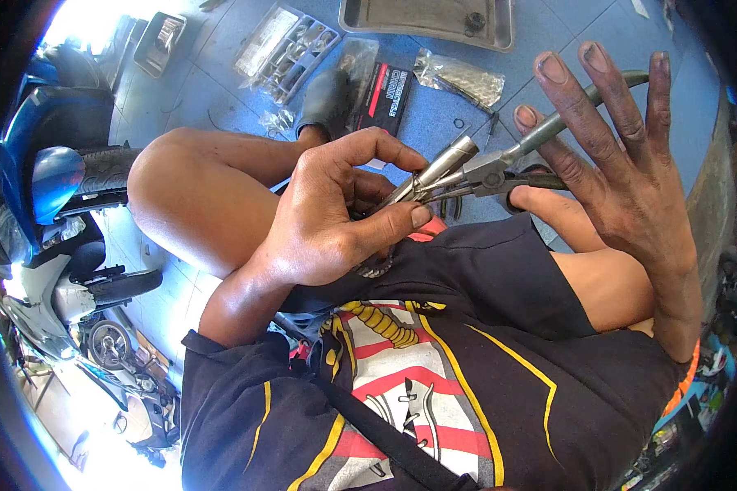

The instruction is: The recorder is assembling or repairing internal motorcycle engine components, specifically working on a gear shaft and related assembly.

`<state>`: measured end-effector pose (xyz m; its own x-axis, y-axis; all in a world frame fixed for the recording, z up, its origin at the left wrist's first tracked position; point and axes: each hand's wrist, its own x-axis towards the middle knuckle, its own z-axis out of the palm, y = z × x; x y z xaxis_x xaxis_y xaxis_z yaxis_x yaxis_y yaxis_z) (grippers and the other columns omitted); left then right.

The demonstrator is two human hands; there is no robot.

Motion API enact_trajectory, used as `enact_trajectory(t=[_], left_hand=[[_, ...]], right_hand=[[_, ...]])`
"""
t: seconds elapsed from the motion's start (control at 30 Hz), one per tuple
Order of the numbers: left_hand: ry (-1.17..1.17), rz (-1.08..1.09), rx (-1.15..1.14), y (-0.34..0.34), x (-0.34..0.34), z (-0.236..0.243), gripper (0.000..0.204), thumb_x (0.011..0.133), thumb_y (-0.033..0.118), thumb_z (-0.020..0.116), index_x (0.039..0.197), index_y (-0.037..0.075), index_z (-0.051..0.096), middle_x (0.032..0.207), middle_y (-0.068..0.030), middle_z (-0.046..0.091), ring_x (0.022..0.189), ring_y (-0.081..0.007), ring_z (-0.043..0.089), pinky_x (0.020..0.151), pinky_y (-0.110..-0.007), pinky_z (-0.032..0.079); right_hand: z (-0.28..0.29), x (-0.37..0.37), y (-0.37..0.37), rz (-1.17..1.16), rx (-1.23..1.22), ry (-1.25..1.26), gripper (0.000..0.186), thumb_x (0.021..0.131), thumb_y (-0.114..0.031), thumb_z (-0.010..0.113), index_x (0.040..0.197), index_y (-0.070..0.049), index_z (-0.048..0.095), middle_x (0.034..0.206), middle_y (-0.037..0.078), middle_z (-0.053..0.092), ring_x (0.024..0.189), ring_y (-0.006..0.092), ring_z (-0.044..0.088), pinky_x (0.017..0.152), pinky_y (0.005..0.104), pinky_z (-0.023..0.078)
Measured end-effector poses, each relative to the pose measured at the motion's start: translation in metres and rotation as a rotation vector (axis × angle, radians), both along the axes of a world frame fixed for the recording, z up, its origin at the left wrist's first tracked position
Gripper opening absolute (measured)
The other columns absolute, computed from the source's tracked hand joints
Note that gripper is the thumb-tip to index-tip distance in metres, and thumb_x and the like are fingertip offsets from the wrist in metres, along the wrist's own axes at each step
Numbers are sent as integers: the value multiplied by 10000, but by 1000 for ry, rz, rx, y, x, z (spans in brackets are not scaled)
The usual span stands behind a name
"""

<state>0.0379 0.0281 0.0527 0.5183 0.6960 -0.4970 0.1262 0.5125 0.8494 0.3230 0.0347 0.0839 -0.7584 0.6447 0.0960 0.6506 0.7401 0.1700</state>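
My left hand (332, 204) is closed round a slim silver metal cylinder (450, 159) with thinner metal pieces beside it. A pair of pliers (490, 176) has its narrow jaws at these pieces, its long grey handles reaching to the right. My right hand (606, 172) has its fingers stretched and spread over the handles; its thumb and the exact contact are hidden. Both hands are above my lap and dark shorts (499, 262).
On the blue tiles lie a compartment box (299, 57), metal trays (426, 20), bagged parts (458, 78) and a black-and-red package (381, 102). Motorbikes (82, 180) stand at the left; clutter (712, 385) lines the right edge.
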Motion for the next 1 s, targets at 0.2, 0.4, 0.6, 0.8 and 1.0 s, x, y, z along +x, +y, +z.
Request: enact_trajectory(t=[0.2, 0.4, 0.6, 0.8, 1.0], left_hand=[[34, 11, 49, -3, 2, 2, 292, 845, 54, 694, 1092, -26, 563, 708, -75, 679, 558, -42, 568, 490, -185, 406], [90, -47, 34, 0, 3, 6, 294, 835, 45, 700, 1091, -12, 566, 708, -78, 681, 565, -42, 572, 497, -186, 410], [33, 2, -8, -2, 3, 4, 293, 833, 52, 707, 1079, -23, 566, 709, -82, 681, 561, -48, 577, 495, -194, 422], [92, -9, -61, 0, 7, 10, 356, 791, 56, 724, 1092, -36, 560, 708, -43, 633, 529, -67, 557, 478, -188, 410], [62, -27, -67, -2, 4, 4, 306, 822, 77, 735, 1043, -30, 553, 704, -48, 630, 537, -73, 564, 481, -199, 425]], right_hand=[[0, -1, 4, 23, -13, -8, 688, 736, -571, 642, 1346, -272, 532, 1509, 8, 362, 1446, 249, 201, 1198, 578, 42], [5, -4, 5, 50, 3, 15, 647, 726, -572, 646, 1269, -223, 606, 1444, 2, 427, 1392, 248, 287, 1194, 569, 130], [6, -3, 9, 102, 22, 28, 596, 722, -565, 660, 1181, -185, 672, 1326, 4, 504, 1303, 241, 387, 1143, 552, 279], [5, -1, 9, 120, 25, 22, 589, 727, -571, 658, 1166, -179, 686, 1272, 19, 526, 1265, 248, 426, 1115, 551, 315], [0, 7, 8, 117, 43, 21, 613, 717, -581, 654, 1173, -172, 686, 1226, 23, 543, 1247, 242, 435, 1103, 542, 334]])
